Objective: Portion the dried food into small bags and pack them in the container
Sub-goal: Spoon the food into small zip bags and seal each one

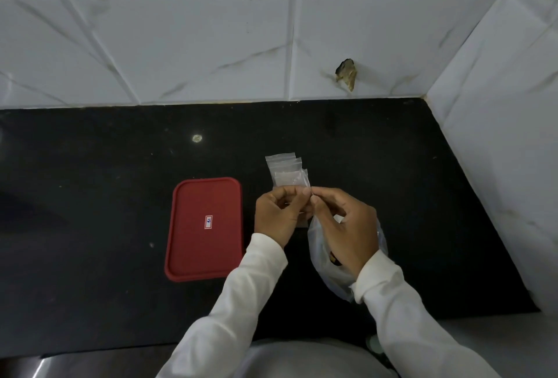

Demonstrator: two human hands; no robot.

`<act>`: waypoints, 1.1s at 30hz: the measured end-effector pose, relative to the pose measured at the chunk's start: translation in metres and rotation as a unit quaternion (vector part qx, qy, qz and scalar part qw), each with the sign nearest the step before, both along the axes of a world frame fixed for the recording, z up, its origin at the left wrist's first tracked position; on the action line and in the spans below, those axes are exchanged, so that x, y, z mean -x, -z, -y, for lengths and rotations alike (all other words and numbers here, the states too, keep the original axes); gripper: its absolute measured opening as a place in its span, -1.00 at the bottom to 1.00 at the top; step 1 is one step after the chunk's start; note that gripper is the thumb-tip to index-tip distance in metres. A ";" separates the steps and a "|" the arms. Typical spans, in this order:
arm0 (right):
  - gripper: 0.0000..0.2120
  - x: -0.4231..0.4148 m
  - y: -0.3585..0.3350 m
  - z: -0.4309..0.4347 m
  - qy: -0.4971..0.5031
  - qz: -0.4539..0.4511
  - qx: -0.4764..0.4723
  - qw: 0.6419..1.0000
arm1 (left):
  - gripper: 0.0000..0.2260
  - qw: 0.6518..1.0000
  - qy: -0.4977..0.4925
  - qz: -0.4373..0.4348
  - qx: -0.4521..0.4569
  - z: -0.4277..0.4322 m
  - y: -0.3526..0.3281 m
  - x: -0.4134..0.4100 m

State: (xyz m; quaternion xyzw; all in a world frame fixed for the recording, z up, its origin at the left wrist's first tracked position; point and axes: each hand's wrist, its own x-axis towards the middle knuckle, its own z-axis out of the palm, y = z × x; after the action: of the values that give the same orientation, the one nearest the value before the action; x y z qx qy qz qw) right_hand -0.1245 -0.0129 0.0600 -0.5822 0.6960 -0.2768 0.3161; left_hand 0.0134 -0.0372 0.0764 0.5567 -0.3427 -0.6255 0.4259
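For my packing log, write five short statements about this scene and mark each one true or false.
1. The red lid lies flat on the black counter, left of both hands. True.
2. The left hand and right hand both pinch a small clear bag. True.
3. The stack of small bags sits on the lid. False: it lies on the counter beyond the hands, to the right of the lid.
4. The stacked bags are packed with food. False: they look clear and empty.
5. A larger plastic bag lies under the right hand. True.
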 end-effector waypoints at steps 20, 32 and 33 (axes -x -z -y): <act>-0.92 0.006 -0.013 0.003 0.047 0.150 -0.012 0.987 | -0.88 0.991 0.053 0.113 0.041 0.001 0.014 0.014; -0.91 0.008 -0.007 0.013 0.049 0.219 -0.055 0.973 | -0.93 0.981 0.022 0.174 0.086 0.003 0.017 0.018; -0.92 0.007 -0.006 0.014 0.051 0.211 -0.052 0.975 | -0.93 0.978 0.022 0.187 0.092 0.003 0.017 0.018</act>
State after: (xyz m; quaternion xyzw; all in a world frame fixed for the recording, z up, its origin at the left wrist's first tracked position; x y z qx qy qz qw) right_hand -0.1319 -0.0267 0.0663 -0.4571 0.6561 -0.3723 0.4711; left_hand -0.0046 -0.0401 0.0593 0.6146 -0.4849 -0.4849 0.3899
